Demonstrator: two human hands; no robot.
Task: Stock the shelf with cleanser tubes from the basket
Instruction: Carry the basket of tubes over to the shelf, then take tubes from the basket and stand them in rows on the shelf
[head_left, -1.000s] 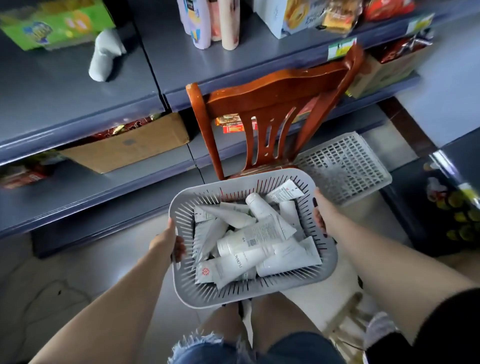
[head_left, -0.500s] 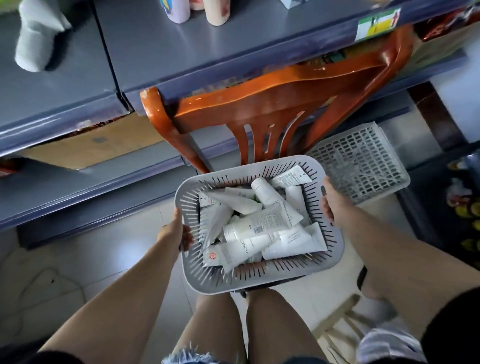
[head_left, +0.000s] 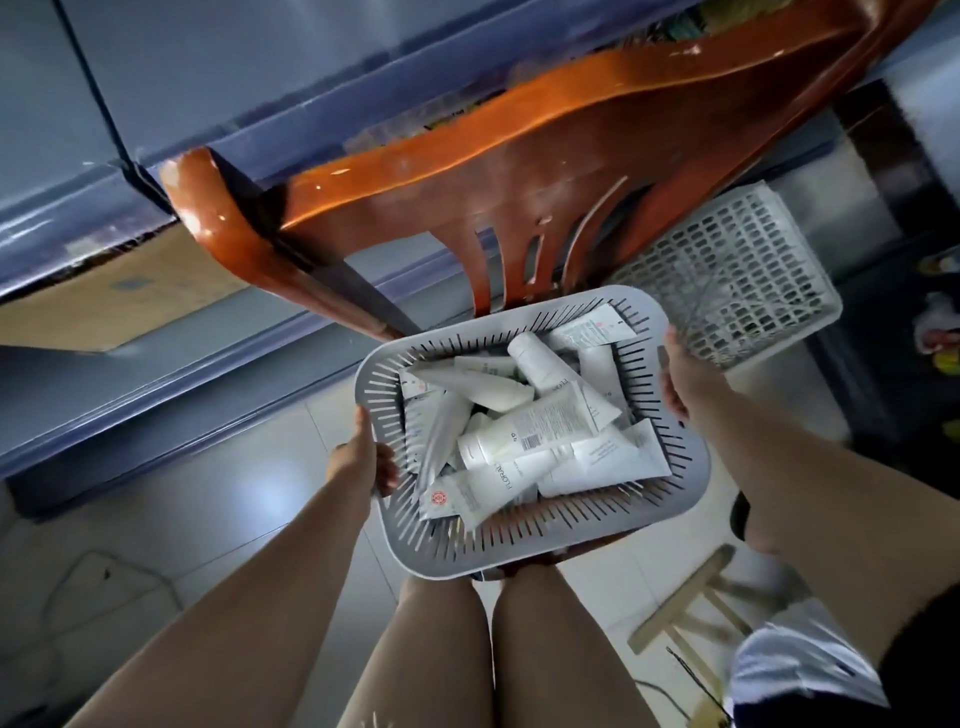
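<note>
The blue shelf (head_left: 156, 364) stands behind an orange chair (head_left: 467, 171). Before the chair, the grey basket (head_left: 519, 551) (full of white cleanser tubes (head_left: 524, 436)) is gripped at its rims by the left hand (head_left: 358, 460) and right hand (head_left: 685, 379).

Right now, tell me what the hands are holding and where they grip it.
Both hold the grey basket of tubes: left hand grips its left rim, right hand its right rim.
</note>
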